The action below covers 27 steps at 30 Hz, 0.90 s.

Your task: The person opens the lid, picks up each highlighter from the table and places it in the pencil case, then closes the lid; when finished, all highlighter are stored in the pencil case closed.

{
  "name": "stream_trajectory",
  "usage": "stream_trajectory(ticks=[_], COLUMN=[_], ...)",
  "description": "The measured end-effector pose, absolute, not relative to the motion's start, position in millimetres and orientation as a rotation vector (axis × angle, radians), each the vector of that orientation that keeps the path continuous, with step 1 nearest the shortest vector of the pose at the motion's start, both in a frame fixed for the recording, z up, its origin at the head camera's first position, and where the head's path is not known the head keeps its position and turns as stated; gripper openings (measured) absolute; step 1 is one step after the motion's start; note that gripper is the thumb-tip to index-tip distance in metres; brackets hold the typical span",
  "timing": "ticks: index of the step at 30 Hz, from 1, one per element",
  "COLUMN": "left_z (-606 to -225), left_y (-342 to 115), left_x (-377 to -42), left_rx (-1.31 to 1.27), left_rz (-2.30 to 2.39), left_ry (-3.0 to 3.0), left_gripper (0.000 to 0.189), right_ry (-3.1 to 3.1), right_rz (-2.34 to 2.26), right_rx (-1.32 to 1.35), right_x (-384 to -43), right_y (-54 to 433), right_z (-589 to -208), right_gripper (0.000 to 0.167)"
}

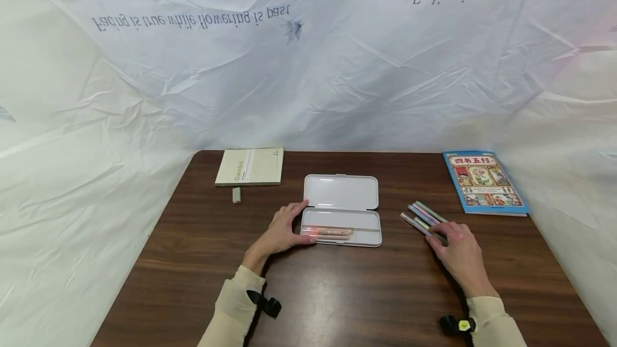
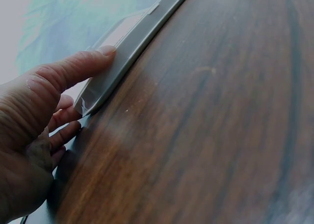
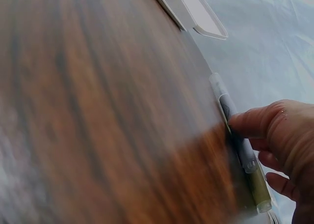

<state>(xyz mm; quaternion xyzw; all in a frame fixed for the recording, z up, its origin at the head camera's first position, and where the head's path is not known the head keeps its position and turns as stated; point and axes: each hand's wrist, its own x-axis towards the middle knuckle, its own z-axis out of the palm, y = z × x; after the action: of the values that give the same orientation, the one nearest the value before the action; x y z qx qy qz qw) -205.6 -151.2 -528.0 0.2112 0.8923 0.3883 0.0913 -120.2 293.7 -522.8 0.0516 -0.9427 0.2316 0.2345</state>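
A white pencil case (image 1: 341, 191) lies unfolded in the middle of the table, its lid tipped back. Several pencils (image 1: 335, 232) lie in its front compartment, some under a clear, pinkish cover. My left hand (image 1: 281, 229) holds the case's left end; in the left wrist view the thumb presses the front wall (image 2: 128, 49) and the fingers lie round the corner. To the right, my right hand (image 1: 458, 250) grips a pen (image 3: 229, 108) among several pens (image 1: 418, 216) that lie side by side on the table. The palm hides their near ends.
A cream notebook (image 1: 250, 167) lies at the back left, with a small pale eraser (image 1: 236, 195) just in front of it. At the back right is a blue-bordered book (image 1: 484, 182). White sheeting (image 1: 313, 95) hangs behind the dark wooden table (image 1: 193, 261).
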Motion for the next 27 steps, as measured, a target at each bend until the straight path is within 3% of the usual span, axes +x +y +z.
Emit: stream_trajectory(ticks=[27], left_z=[-527.4], left_y=[-151.5], left_x=[-203.5], left_rx=[0.587], left_rz=[1.133], left_ry=[2.645], left_gripper=[0.106], right_ry=[-2.562], right_rz=[0.640], right_rx=[0.151], right_x=[-120.0], right_y=[288.2], right_z=[-523.0], right_gripper=[0.020])
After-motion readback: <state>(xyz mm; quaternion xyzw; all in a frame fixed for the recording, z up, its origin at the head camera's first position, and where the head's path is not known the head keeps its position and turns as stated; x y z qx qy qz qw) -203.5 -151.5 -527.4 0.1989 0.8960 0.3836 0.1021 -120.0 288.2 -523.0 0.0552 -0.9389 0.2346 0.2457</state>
